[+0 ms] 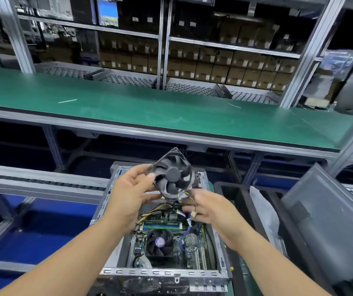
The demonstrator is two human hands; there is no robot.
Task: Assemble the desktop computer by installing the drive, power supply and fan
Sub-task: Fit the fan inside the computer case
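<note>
Shelves full of brown boxes [224, 67] fill the top of the frame, above a long green tabletop [150, 112]. At the bottom middle sits an open computer case [162, 272] with its green board showing. Just above it, the left hand [128, 193] pinches the edge of a black fan [174, 174]. The right hand [212, 212] is blurry, fingers curled around the fan's thin wires [193, 210].

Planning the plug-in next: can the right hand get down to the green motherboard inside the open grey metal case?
Probably yes. The right hand pinches the thin fan cable just above the motherboard. The case is open on top, and the black square fan, held by the left hand, sits higher.
</note>
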